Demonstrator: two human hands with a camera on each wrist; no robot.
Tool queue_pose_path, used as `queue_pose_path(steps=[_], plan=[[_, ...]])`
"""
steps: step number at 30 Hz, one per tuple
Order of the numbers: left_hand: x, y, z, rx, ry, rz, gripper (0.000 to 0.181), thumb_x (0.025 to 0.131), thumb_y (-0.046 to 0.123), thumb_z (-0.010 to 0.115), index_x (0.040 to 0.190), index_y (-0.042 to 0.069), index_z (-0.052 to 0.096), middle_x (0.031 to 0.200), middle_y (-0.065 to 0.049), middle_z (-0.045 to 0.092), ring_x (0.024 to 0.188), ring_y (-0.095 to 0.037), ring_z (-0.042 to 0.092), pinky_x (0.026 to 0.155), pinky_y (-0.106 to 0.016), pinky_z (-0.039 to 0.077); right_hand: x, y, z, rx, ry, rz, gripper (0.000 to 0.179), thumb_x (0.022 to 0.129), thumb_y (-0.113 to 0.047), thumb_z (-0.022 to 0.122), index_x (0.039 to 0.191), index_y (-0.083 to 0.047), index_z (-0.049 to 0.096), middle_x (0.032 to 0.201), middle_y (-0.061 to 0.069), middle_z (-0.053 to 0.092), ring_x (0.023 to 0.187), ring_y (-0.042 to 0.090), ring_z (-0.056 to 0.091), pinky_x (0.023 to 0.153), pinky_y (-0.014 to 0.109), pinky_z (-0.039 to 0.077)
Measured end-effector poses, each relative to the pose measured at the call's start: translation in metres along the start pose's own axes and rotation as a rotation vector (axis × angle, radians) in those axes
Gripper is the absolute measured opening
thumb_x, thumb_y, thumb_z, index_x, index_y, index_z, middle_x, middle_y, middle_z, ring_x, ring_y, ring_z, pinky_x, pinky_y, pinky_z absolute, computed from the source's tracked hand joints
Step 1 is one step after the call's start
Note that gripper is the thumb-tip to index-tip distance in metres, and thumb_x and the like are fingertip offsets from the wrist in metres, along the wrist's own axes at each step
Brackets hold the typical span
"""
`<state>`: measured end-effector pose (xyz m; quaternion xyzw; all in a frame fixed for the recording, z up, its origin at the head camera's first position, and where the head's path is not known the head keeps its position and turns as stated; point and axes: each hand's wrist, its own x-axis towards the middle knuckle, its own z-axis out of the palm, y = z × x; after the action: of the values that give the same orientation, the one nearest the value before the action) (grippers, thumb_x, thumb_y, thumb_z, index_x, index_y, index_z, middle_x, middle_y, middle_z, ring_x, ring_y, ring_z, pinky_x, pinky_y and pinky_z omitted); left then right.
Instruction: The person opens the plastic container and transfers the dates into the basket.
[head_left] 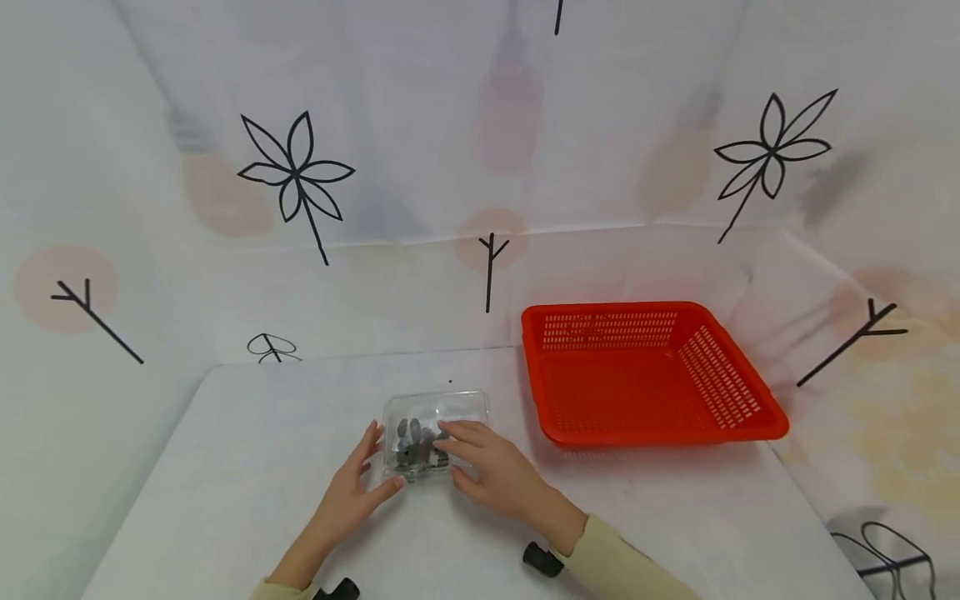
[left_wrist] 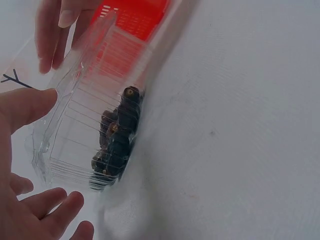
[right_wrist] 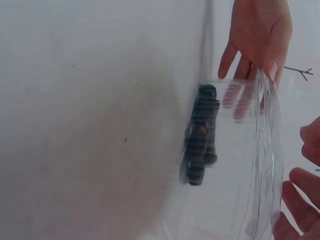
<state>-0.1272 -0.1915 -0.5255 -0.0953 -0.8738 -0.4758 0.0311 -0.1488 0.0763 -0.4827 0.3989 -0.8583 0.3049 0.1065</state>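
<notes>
A clear plastic box (head_left: pixel 465 407) with a ridged rim sits on the white table, in front of the person. Several dark, oval, grape-like fruits (left_wrist: pixel 117 135) lie along its bottom. My left hand (head_left: pixel 348 498) is at the box's left side, thumb by the near corner and fingers spread along the end wall. From the right, my right hand (head_left: pixel 504 473) reaches over the box, its fingertips close over the top. In the right wrist view, the right hand's fingers (right_wrist: pixel 300 200) are beside the rim, and the left thumb is right at the rim's far end.
To the right at the back stands a large red plastic basket (head_left: pixel 630 387) with slotted walls. A white cloth backdrop (head_left: pixel 420 308) with printed flowers and twigs rises behind the table. Dark wrist cameras (head_left: pixel 542 559) are worn below both hands.
</notes>
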Motion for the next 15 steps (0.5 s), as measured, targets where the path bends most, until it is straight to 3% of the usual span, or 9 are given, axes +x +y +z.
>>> queue_pose_path(steps=[6,15], plan=[[-0.001,0.000,0.004,-0.070,-0.013,-0.062,0.095,0.085,0.025,0.080,0.158,0.005,0.023,0.154,-0.016,0.039,0.135,-0.036,0.044,0.103,-0.056,0.039,0.012,-0.005,0.011,-0.040,-0.053,-0.051,0.044,0.090,-0.021,0.075,0.132,-0.015,0.065,0.146,0.003,0.052,0.137,0.018,0.044,0.106,0.034,0.040],[0.001,0.001,0.007,-0.095,-0.005,-0.070,0.093,0.084,0.023,0.081,0.157,0.007,0.026,0.153,-0.016,0.042,0.131,-0.035,0.048,0.100,-0.051,0.043,0.021,-0.009,0.022,-0.150,-0.095,-0.066,0.044,0.089,-0.026,0.076,0.131,-0.017,0.067,0.145,0.002,0.054,0.136,0.017,0.045,0.108,0.033,0.037]])
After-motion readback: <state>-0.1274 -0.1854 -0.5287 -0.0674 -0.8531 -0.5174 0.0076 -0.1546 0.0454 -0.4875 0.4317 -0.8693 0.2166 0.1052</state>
